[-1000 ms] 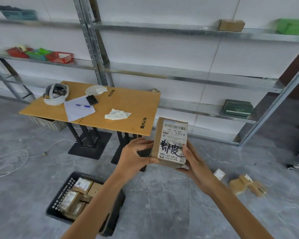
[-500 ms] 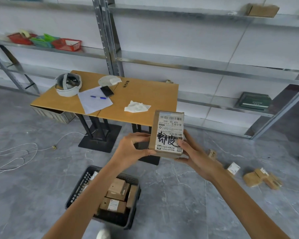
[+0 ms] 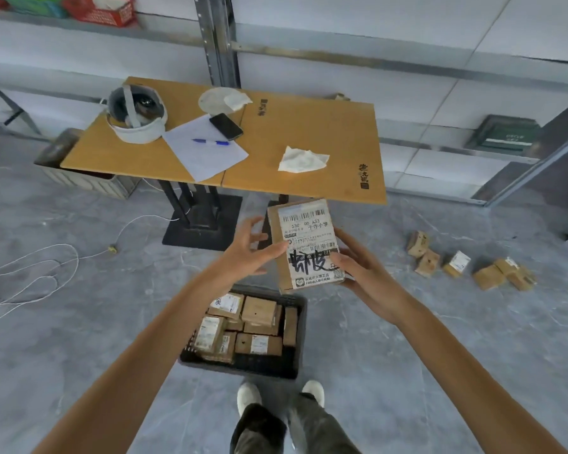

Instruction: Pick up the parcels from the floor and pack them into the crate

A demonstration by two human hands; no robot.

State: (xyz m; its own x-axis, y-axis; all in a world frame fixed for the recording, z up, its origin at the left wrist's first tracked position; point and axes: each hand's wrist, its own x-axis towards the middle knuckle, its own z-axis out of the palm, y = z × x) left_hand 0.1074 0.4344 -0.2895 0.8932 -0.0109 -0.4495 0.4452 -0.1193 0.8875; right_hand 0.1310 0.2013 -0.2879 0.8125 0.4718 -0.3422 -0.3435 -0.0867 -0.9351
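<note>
While I stand with my shoes just behind the crate point(image 3: 243, 367), the parcel point(image 3: 305, 244) hangs above the crate's far rim. It is upright with the label facing me, its long axis running up and away. My right hand point(image 3: 358, 267) grips its lower right side, thumb across the label. My left hand point(image 3: 246, 253) is spread, fingertips barely touching the left edge. The crate lies below and toward me, so the move looks to be down and back, led by the right hand. Boxes fill the crate's far and left parts, and I judge the open room to be the dark strip along its near wall. Loose parcels point(image 3: 473, 267) lie on the floor well to the crate's right.
</note>
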